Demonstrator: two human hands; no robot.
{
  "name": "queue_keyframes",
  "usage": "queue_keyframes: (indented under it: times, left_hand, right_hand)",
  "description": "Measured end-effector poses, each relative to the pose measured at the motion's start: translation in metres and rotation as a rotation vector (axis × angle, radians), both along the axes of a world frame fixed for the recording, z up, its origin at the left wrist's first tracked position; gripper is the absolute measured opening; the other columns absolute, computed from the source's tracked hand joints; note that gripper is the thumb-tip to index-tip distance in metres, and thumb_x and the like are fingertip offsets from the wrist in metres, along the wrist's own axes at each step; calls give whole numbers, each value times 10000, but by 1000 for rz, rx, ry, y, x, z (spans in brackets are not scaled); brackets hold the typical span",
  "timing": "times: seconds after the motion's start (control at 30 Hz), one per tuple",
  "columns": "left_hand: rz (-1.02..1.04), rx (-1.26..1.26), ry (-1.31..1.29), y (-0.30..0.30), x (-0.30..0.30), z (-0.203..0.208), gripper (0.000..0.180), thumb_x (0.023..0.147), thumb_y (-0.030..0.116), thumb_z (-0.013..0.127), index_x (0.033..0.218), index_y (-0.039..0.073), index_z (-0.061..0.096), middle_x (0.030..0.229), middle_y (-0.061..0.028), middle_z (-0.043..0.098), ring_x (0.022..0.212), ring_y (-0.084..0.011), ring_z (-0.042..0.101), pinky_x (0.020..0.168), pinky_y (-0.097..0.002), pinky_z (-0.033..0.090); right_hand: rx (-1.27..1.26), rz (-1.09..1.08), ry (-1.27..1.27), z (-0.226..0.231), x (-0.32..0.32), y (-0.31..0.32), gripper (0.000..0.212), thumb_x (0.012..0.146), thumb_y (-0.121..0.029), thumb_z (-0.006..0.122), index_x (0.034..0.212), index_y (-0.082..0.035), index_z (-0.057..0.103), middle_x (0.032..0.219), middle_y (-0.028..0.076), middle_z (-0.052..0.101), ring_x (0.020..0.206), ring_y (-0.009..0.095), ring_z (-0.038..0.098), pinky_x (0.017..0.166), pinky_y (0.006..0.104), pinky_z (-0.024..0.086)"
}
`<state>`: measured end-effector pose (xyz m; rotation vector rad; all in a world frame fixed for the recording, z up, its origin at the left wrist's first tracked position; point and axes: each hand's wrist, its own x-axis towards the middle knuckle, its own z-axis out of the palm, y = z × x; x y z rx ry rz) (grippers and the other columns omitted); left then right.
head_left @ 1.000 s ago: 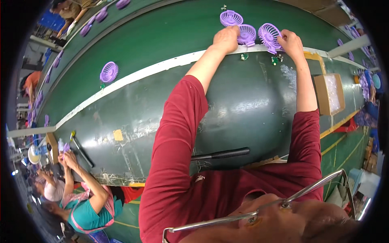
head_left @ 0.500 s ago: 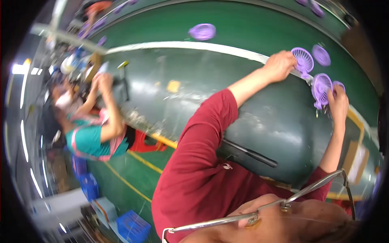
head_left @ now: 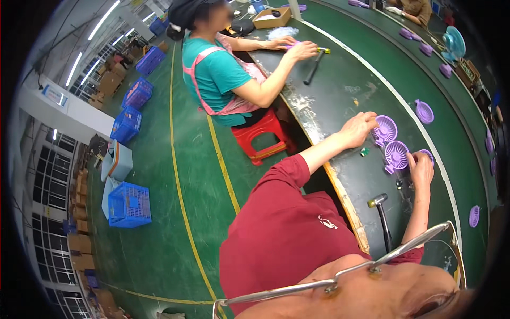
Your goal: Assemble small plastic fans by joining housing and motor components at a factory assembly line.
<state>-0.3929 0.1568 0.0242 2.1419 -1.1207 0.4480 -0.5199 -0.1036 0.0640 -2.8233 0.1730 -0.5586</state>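
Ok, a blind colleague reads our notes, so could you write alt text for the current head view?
A person's left hand holds a slatted purple disc at a dark worktable, while the right hand is at another disc. A hammer lies near the right forearm; farther along, a co-worker in teal sits on a red stool.

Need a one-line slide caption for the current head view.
Left hand at one purple fan grille, right hand at two more, hammer lying nearby on the dark worktable.
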Motion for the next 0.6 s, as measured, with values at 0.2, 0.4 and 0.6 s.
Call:
queue_keyframes:
  times: [0.2, 0.4, 0.6]
  left_hand:
    - [-290, -136, -59, -22, -32, -5, 360, 821, 300, 726, 1142, 146, 666, 1344, -171, 548, 1259, -368, 480, 1052, -534, 370]
    - [-324, 73, -99, -48, -36, -36, 416, 852, 498, 659, 1095, 159, 671, 1219, -65, 621, 1305, -300, 464, 1115, -592, 228]
    - [-396, 107, -192, -44, -33, -30, 424, 812, 500, 697, 1065, 160, 674, 1061, -52, 667, 1278, -299, 493, 1106, -633, 220]
  right_hand:
    - [14, -73, 93, -4, -14, 18, 201, 825, -179, 736, 953, -28, 699, 972, 167, 690, 939, 346, 656, 829, 454, 505]
    - [-87, -48, -109, 1, -64, 24, 242, 883, -158, 693, 1085, -26, 672, 1125, 171, 649, 1095, 348, 593, 955, 439, 465]
    - [-118, -258, -97, -47, -174, 38, 303, 894, -175, 692, 1148, -17, 644, 1194, 165, 626, 1140, 357, 563, 995, 431, 438]
